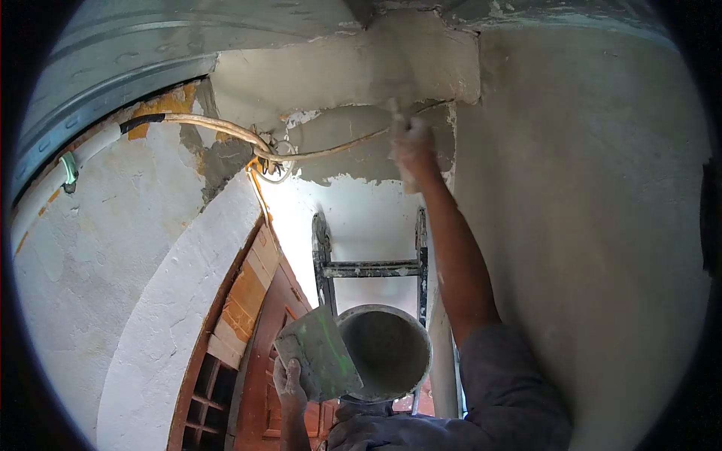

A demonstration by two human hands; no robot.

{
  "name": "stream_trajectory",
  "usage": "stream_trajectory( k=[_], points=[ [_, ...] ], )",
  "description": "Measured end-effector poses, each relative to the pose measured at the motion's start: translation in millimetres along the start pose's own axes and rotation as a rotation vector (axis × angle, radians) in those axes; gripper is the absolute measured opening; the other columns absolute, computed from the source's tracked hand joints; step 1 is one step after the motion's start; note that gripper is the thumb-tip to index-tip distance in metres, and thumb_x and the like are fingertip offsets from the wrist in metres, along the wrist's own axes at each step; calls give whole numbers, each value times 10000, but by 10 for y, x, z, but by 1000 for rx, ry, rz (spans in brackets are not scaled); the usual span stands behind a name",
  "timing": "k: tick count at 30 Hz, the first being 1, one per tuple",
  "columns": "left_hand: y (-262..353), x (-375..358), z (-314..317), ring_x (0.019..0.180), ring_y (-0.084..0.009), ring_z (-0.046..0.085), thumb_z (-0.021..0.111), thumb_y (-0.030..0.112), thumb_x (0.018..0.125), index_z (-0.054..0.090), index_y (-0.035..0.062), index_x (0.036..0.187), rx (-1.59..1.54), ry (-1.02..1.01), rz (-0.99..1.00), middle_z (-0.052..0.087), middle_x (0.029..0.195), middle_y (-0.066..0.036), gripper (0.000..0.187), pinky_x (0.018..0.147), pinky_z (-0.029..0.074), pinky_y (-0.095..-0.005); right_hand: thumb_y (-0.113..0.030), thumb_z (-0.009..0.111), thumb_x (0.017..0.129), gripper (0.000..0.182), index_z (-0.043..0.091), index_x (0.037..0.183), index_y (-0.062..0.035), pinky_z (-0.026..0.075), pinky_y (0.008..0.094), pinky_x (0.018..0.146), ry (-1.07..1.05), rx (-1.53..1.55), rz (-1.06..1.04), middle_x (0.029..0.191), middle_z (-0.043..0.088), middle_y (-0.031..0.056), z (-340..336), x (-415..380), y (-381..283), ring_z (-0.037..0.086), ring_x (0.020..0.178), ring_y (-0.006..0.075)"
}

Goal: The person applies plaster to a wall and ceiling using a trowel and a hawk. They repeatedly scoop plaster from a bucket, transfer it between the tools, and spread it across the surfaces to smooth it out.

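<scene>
High on the wall my right hand (415,146) is closed round the handle of a trowel (395,107), whose blade is blurred against the grey plaster (421,60). Low in view, my left hand (289,382) grips a flat, plaster-smeared board (317,355) by its edge, with green streaks on its face. Beside the board, and partly covered by it, a round bucket (430,353) shows a grey inside. Behind my right hand is a darker plaster patch (338,135) with ragged edges.
A plaster-stained ladder (368,269) stands against the white wall ahead. Pale cables (331,152) run across the wall behind my right hand. A reddish wooden door (274,353) and curved white wall (173,301) lie left; a grey wall (594,210) rises right. Metal sheeting (150,56) hangs overhead.
</scene>
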State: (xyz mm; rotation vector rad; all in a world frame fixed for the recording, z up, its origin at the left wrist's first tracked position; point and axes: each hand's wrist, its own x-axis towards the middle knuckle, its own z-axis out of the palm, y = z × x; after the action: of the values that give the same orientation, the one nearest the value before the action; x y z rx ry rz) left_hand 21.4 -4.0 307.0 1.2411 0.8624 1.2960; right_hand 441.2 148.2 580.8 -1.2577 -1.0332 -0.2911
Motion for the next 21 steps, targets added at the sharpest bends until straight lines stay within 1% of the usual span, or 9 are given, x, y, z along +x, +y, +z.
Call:
stream_trajectory(
  k=[1,4,6,8,11,14,17,20,21],
  points=[
    [56,3,62,988,-185,545,569,346,941,501,19,1280,0,-3,8,564,1133,-73,476,877,442,-335,-366,551,941,439,530,670,-22,428,331,376,-12,-12,-13,522,500,52,157,-49,-54,530,406,154],
    [89,-20,67,984,-185,548,569,344,941,503,18,1278,3,-8,20,566,1131,-74,474,870,446,-333,-361,568,938,421,516,673,-38,428,324,376,-122,73,2,530,510,50,192,-166,-54,530,408,153],
    [76,2,37,979,-177,543,573,354,943,502,10,1273,1,-2,31,566,1119,-74,482,864,445,-329,-349,562,939,386,523,704,-46,423,319,372,-115,95,49,539,512,38,82,-138,1,527,408,151],
    [32,-38,-40,971,-160,528,585,375,946,498,-4,1266,-1,17,29,564,1096,-73,503,855,440,-322,-336,545,940,352,527,737,-50,417,316,364,-51,143,112,547,505,22,-158,-25,66,527,412,149],
    [100,-81,-33,959,-156,533,577,357,953,511,1,1235,-34,58,34,574,1083,-68,459,858,441,-318,-344,523,942,350,525,748,-53,424,312,366,-10,342,209,546,488,16,-549,122,-227,533,431,146],
    [55,-75,-56,956,-153,535,570,343,958,517,4,1221,-50,56,16,581,1076,-67,432,863,439,-313,-346,518,937,366,541,733,-42,438,332,387,-67,164,222,544,505,35,-515,170,-446,546,445,156],
    [-21,-1,-19,957,-149,535,569,338,959,516,4,1228,-31,38,31,584,1075,-66,433,858,443,-308,-354,521,927,401,563,701,-25,461,357,433,-87,-68,16,547,536,62,-30,164,-75,568,461,171],
    [61,47,88,954,-145,536,572,323,957,515,0,1233,-63,-23,36,586,1074,-64,429,853,444,-307,-363,531,916,425,579,675,-16,480,369,478,-150,-174,-89,558,564,77,181,-90,23,590,485,181],
    [74,40,91,950,-144,539,571,319,958,515,-2,1230,-64,-19,35,587,1073,-65,425,849,448,-307,-369,519,915,446,593,695,13,478,414,540,-205,-185,-55,591,571,149,120,-188,-102,606,553,266]
  ],
)
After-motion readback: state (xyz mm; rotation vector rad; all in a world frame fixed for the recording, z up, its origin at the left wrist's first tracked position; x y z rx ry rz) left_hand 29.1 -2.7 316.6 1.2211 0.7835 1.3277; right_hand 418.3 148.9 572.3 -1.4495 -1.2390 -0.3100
